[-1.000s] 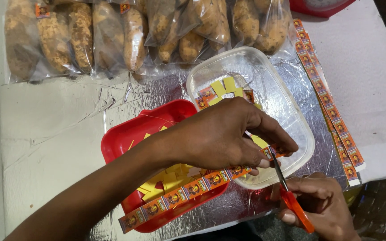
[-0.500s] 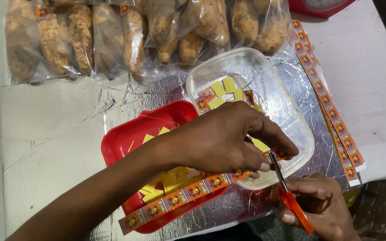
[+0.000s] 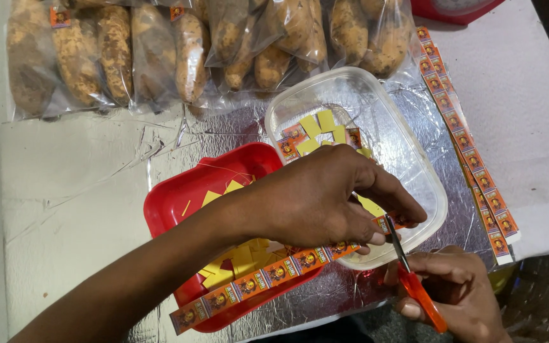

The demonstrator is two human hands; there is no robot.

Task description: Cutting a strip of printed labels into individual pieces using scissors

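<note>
Over the near rim of the clear plastic tub (image 3: 414, 159), I have the label strip (image 3: 268, 274) pinched in my left hand (image 3: 316, 200), its free end running back across the red tray (image 3: 166, 203) just left of the tub. A small heap of cut labels (image 3: 316, 130) already lies in the far part of the tub, so I judge the cutting well begun; most of this strip is uncut, and several more uncut strips (image 3: 471, 159) wait on the desk (image 3: 77, 190) right of the tub. My left hand is closed narrow, thumb and fingertips gripping the strip's end above the tub. My right hand (image 3: 455, 289), just below the tub's near edge, is wrapped around the orange-handled scissors (image 3: 408, 270), whose blades meet the strip at the rim.
</note>
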